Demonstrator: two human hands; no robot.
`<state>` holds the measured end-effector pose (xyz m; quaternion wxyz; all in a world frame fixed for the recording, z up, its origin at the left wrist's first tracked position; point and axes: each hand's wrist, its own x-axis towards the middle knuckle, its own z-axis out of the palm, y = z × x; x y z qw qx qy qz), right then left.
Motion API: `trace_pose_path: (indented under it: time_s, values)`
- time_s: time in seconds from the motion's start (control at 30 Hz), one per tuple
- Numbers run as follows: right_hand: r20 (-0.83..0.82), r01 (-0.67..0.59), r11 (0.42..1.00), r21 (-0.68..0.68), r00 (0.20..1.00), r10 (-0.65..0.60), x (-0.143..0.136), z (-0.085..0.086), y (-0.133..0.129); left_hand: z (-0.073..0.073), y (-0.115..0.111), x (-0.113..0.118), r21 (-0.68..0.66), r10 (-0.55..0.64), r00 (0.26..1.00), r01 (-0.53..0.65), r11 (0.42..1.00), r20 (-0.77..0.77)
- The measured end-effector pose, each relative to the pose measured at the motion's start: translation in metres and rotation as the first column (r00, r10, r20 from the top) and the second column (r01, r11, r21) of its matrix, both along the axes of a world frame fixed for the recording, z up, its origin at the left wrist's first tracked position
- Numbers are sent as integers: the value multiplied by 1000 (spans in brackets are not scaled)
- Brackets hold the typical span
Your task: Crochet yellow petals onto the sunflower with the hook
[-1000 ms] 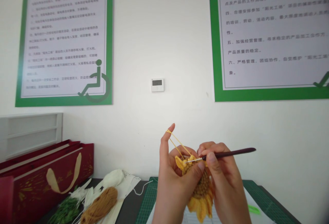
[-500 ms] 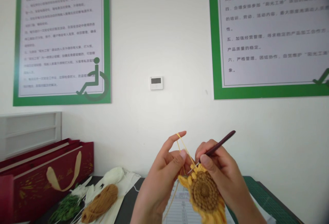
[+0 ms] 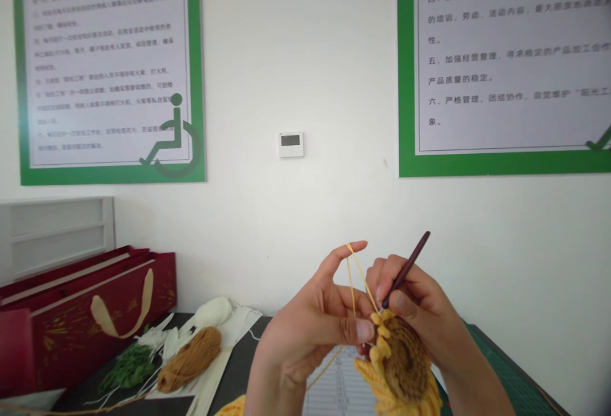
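Observation:
My left hand (image 3: 329, 314) pinches the edge of a crocheted sunflower (image 3: 405, 359) with a brown centre and yellow petals. Its index finger is stretched upward, with a strand of yellow yarn (image 3: 361, 270) looped over it and running down to the stitches. In my right hand (image 3: 417, 301) is a dark purple crochet hook (image 3: 409, 265), slanting up to the right. The hook's metal tip is at the flower's upper edge, largely hidden by fingers and petals. The flower is tilted, its brown face turned to the right.
On the dark table (image 3: 238, 365) at left lie a brown yarn skein (image 3: 189, 359), white yarn (image 3: 214, 312) and green yarn (image 3: 128, 365). Behind them stands a dark red gift bag (image 3: 109, 327). A printed sheet (image 3: 334, 384) lies under my hands, a green cutting mat (image 3: 510, 365) at right.
The flower has turned, so its face is seen more from the side. My left hand has shifted right, its thumb now pressing the petals' edge. The hook stands steeper. The camera view has tilted down slightly.

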<state>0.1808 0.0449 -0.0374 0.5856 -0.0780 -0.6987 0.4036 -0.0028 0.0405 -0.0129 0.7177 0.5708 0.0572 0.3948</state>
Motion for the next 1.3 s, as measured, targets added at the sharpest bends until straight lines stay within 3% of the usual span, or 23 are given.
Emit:
trace_pose_path:
  time_s: [0.2,0.37,0.77,0.97,1.17,1.3]
  values:
    - [-16,-52,998,19,999,52,2,-4,5,0,-1,-1,87,100,995,-97,991,-22]
    - [-31,-165,986,-14,986,164,1,-5,10,2,2,-6,102,97,995,-94,990,-23]
    - [38,33,999,35,999,-34,2,-6,12,7,0,-16,57,234,970,-238,970,62]
    - [45,109,993,37,993,-110,6,-7,14,7,-5,-18,143,480,876,-481,865,43]
    - [97,87,995,42,991,-91,4,-5,12,5,-10,-8,159,336,941,-326,932,-41]
    - [105,98,994,53,989,-103,1,-3,11,5,-5,-8,141,355,933,-345,928,-56]
